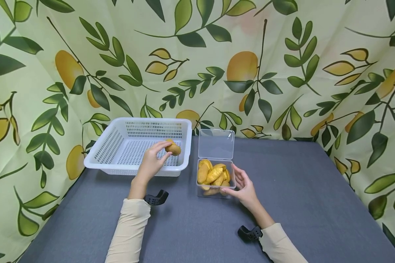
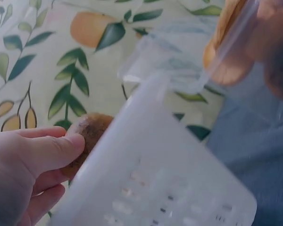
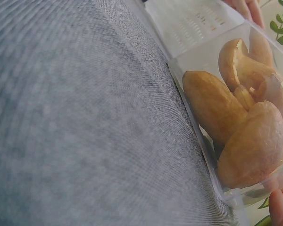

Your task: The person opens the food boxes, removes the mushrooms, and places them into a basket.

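My left hand point(image 1: 149, 163) pinches a small golden-brown pastry point(image 1: 173, 149) between thumb and fingers, over the right part of a white slotted plastic basket point(image 1: 136, 170). In the left wrist view the basket's corner hides part of that pastry point(image 2: 95, 128). My right hand point(image 1: 246, 188) holds a clear plastic box point(image 1: 202, 193) at its right side, thumb at the front and fingers along the side. Several yellow-brown pastries point(image 1: 214, 174) lie piled in the box, some ridged like shells. Its hinged lid point(image 1: 216, 144) stands raised at the back.
A blue-grey cloth point(image 1: 191, 230) covers the table under basket and box. Behind them hangs a curtain point(image 1: 204, 54) printed with leaves and fruit, also closing in both sides. Each wrist wears a black band mount point(image 1: 156, 198).
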A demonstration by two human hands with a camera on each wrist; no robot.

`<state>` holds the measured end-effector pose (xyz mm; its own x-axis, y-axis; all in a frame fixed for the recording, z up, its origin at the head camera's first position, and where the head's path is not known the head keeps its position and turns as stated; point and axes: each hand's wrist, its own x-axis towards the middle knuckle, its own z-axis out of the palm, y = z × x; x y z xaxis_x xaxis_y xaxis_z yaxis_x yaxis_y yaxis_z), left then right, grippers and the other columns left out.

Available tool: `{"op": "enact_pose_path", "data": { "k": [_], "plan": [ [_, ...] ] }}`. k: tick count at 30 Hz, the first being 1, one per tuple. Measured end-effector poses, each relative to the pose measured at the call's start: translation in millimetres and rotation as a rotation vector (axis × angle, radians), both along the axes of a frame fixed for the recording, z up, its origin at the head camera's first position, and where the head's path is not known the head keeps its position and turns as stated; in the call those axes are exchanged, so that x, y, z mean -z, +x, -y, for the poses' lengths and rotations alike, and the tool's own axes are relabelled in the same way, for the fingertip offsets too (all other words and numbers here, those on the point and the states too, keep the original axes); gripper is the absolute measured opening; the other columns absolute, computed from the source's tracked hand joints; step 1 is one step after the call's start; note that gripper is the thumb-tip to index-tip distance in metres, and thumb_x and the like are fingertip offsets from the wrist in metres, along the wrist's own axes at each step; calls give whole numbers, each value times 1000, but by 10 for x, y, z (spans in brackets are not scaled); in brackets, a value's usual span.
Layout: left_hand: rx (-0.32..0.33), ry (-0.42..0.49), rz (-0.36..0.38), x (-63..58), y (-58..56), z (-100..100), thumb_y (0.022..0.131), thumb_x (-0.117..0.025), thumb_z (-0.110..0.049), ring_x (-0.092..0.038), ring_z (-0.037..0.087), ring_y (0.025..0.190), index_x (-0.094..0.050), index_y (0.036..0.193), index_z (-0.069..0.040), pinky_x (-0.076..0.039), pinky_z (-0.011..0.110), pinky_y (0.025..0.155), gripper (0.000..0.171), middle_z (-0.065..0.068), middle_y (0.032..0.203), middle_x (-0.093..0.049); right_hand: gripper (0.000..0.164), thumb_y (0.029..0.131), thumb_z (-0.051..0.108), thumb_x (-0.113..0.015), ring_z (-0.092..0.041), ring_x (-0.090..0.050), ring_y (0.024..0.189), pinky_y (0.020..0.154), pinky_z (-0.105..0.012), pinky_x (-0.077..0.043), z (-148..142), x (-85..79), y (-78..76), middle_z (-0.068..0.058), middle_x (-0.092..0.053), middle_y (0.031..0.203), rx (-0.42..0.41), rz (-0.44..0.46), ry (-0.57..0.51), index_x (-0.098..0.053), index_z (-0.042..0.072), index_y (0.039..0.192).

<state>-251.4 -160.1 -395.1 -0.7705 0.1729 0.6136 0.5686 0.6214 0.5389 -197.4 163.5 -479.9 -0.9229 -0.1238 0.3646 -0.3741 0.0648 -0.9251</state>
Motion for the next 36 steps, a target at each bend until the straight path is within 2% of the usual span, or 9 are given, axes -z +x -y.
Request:
{"op": "enact_pose_path", "data": {
  "k": [7,13,22,30,36],
  "plan": [
    [-57,-4,43,32,-25,74,84,-69,-1,-61,37,118,-65,118,3,-48,48,106,34,22,123,-66,88,66,-15,-77,14,-41,128,103,-6,-38,10,8,1,-33,-28,151,-8,-11,-20,-33,-11,142],
    [-59,-6,59,40,-18,68,85,-68,-1,-61,37,118,-65,118,3,-48,48,106,34,22,122,-66,88,66,-15,-77,15,-40,128,103,-6,-37,9,10,2,-33,-28,151,-11,-8,-22,-33,-12,142],
    [-44,29,20,-26,26,30,86,-67,-2,-63,36,113,-67,115,2,-51,48,102,29,21,117,-69,89,66,-14,-77,14,-40,129,103,-6,-37,12,9,-4,-34,-27,151,-18,-10,-32,-32,-12,142],
    [7,38,11,-135,114,-58,86,-68,-3,-64,34,114,-68,115,1,-50,47,103,29,19,117,-70,89,65,-15,-77,13,-41,129,103,-7,-37,13,22,-11,-34,-27,151,-17,-11,-38,-32,-12,142],
    [70,-1,-41,-186,166,-145,86,-68,-4,-65,32,112,-68,115,0,-52,46,101,29,17,115,-71,90,66,-14,-78,14,-40,129,103,-7,-37,15,16,-8,-34,-27,151,-15,-1,-37,-32,-12,142]
  ]
}}
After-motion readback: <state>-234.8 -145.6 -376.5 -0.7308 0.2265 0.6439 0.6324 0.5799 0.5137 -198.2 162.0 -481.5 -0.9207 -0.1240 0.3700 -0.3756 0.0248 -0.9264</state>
